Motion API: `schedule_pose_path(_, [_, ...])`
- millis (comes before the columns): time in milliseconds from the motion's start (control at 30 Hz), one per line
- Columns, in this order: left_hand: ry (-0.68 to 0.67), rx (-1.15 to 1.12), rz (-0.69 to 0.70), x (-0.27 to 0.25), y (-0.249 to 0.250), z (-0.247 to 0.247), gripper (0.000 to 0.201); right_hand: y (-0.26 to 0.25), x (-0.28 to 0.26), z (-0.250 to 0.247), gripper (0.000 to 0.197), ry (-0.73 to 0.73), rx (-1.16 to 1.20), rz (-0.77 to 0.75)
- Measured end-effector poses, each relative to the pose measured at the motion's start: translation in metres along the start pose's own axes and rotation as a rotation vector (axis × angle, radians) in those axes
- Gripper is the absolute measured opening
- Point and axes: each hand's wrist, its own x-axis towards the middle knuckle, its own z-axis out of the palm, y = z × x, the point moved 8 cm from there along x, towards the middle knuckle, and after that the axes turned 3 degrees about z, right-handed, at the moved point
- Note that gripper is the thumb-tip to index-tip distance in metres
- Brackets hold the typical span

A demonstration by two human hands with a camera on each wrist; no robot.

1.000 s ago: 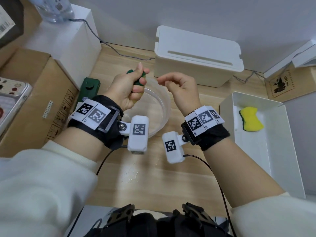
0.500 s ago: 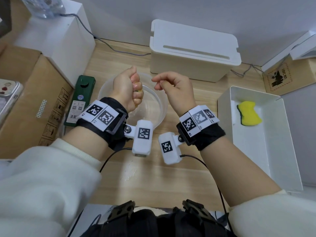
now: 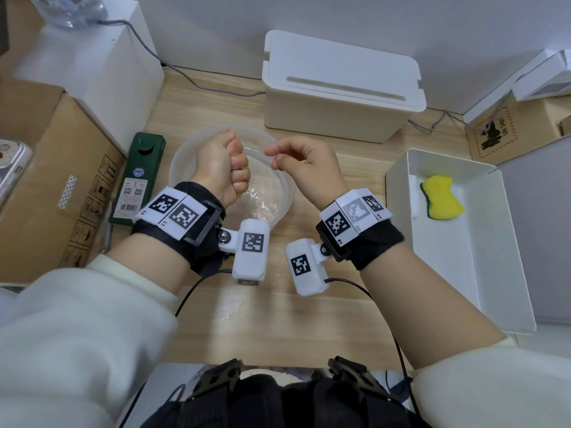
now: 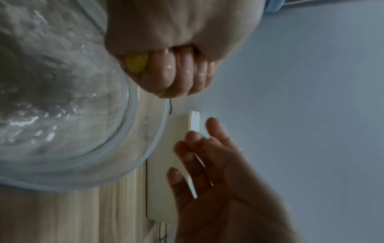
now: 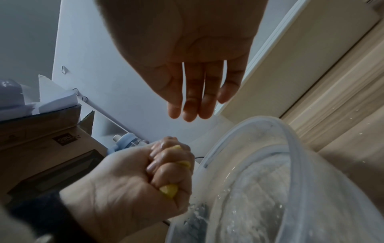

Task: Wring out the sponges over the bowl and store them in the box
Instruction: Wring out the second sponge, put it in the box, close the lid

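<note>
My left hand (image 3: 227,168) is balled into a tight fist round a yellow sponge (image 3: 243,168) above a clear plastic bowl (image 3: 279,199) with rippling water. Only slivers of the sponge (image 4: 136,64) poke out between the wet fingers (image 4: 182,69); in the right wrist view the sponge (image 5: 169,191) shows at the fist (image 5: 166,172). My right hand (image 3: 298,159) hovers beside it over the bowl's right side, fingers relaxed and holding nothing (image 5: 197,92). A second yellow-and-green sponge (image 3: 441,197) lies in the open white box (image 3: 398,196) at the right.
A white lidded case (image 3: 340,91) stands behind the bowl. A flat green carton (image 3: 139,177) and a cardboard box (image 3: 46,186) lie to the left, with a tall white box (image 3: 92,57) behind. Water drops (image 3: 231,307) spot the wooden table in front.
My left hand has dropped lower over the bowl and clenched tighter; the sponge's green side no longer shows. The right hand has stayed beside it, empty.
</note>
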Motion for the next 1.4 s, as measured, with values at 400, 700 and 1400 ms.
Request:
schedule_pose_path(400, [-0.359, 0.104, -0.060, -0.036, -0.006, 0.053, 0.059, 0.024, -0.016, -0.001, 0.075, -0.182, -0.090, 0.136])
schedule_pose_path(700, [-0.204, 0.457, 0.202, -0.026, 0.004, 0.025, 0.021, 0.030, -0.012, -0.027, 0.029, -0.009, 0.151, 0.147])
schedule_pose_path(1400, [-0.271, 0.897, 0.421, -0.042, 0.022, 0.047, 0.048, 0.016, -0.005, -0.022, 0.013, -0.110, 0.098, 0.057])
